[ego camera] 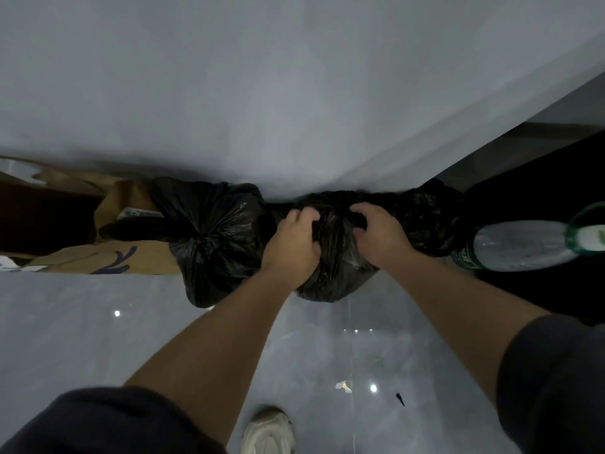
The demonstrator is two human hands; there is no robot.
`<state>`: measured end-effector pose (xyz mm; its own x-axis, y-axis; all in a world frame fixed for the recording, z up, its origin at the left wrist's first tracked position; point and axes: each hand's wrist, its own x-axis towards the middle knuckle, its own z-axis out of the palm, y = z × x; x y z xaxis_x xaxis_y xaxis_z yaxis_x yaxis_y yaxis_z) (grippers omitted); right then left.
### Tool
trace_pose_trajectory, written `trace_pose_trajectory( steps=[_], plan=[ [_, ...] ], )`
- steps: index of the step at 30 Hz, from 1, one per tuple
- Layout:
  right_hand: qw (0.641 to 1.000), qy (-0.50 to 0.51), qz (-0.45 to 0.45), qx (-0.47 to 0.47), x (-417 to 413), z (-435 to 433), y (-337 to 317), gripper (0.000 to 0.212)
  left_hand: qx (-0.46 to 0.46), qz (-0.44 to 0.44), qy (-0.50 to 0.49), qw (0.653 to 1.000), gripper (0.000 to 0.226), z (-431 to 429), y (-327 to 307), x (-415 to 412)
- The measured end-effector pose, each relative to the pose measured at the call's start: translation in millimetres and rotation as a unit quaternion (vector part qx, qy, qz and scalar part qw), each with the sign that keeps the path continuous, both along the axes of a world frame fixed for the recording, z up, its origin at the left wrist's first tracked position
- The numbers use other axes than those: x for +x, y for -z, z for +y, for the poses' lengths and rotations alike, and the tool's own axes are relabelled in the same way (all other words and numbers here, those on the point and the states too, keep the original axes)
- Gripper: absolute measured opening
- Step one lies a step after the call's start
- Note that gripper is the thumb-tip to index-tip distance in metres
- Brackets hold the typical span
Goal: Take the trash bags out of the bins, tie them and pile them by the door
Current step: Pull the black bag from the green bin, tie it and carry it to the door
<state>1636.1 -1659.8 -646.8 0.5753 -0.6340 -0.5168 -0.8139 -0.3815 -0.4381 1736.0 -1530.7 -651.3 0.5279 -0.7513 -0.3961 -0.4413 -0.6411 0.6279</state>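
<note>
A full black trash bag [334,257] sits on the grey floor against the wall. My left hand [294,244] grips its left side with curled fingers. My right hand [379,231] grips the plastic at its top right. A second black bag [212,237], tied at its top, lies just to the left and touches the first. More black plastic [425,221] bulges behind my right hand, against the wall.
Brown cardboard boxes [108,257] stand at the left against the wall. A large clear water bottle [523,244] with a green label lies at the right beside a dark opening. Paper scraps [343,386] lie on the floor near my shoe [268,430].
</note>
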Motion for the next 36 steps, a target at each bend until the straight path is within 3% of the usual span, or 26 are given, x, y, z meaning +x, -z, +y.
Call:
trace_pose_trajectory(
  steps=[3,7,14,19,22,25,29,33,36],
  plan=[
    [0.999,-0.004,0.026,0.020,-18,12,-1,0.059,0.044,-0.017,0.042,0.998,0.049,26,-2,-13],
    [0.995,0.066,0.049,0.062,-40,26,7,0.072,0.097,0.021,0.062,0.993,0.058,41,5,-31],
    [0.956,0.232,0.032,0.177,-59,33,19,0.087,0.137,0.159,-0.092,0.973,0.079,36,16,-52],
    [0.880,0.367,0.017,0.301,-65,34,21,0.091,0.173,0.315,-0.302,0.883,0.076,21,27,-60],
    [0.837,0.421,-0.018,0.348,-66,36,29,0.090,0.146,0.407,-0.369,0.823,0.074,12,31,-63],
    [0.829,0.428,-0.045,0.357,-63,37,41,0.089,0.096,0.416,-0.345,0.836,0.085,4,43,-62],
    [0.830,0.425,-0.095,0.347,-53,33,47,0.083,0.036,0.361,-0.324,0.874,0.100,0,71,-50],
    [0.841,0.404,-0.101,0.345,-58,31,40,0.082,0.025,0.317,-0.290,0.903,0.091,5,52,-46],
    [0.854,0.384,-0.084,0.342,-71,45,11,0.081,0.032,0.330,-0.287,0.899,0.085,25,19,-57]
  ],
)
